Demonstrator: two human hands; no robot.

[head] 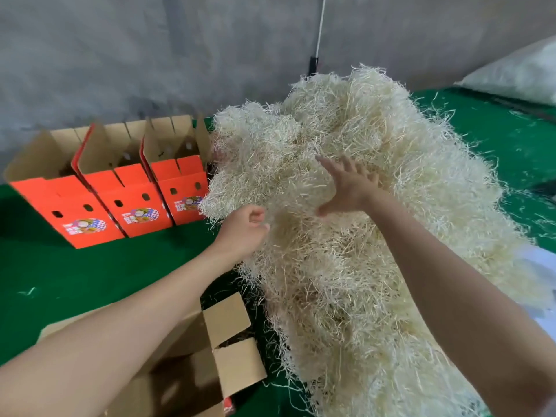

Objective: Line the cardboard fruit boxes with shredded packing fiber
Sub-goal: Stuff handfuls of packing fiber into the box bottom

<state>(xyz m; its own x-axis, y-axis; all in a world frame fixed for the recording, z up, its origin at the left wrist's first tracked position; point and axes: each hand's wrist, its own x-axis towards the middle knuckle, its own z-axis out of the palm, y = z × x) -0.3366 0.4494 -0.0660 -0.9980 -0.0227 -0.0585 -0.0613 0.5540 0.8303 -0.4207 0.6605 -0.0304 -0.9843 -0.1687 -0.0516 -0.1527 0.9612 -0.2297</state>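
A big heap of pale shredded packing fiber (355, 236) covers the right half of the green table (75, 266). My left hand (243, 230) sits at the heap's left edge, fingers curled into the strands. My right hand (349, 185) lies spread, fingers straight, on top of the heap. Three open orange fruit boxes stand in a row at the far left: the left one (69, 206), the middle one (132, 194) and the right one (180, 182), which touches the heap. A fourth open box (210, 356) is right below my left forearm, its flaps up.
A grey wall runs behind the table. A white cord (320, 28) hangs down it to a dark fitting. A white sack (517, 73) lies at the far right. Loose strands are scattered on the green surface to the right of the heap.
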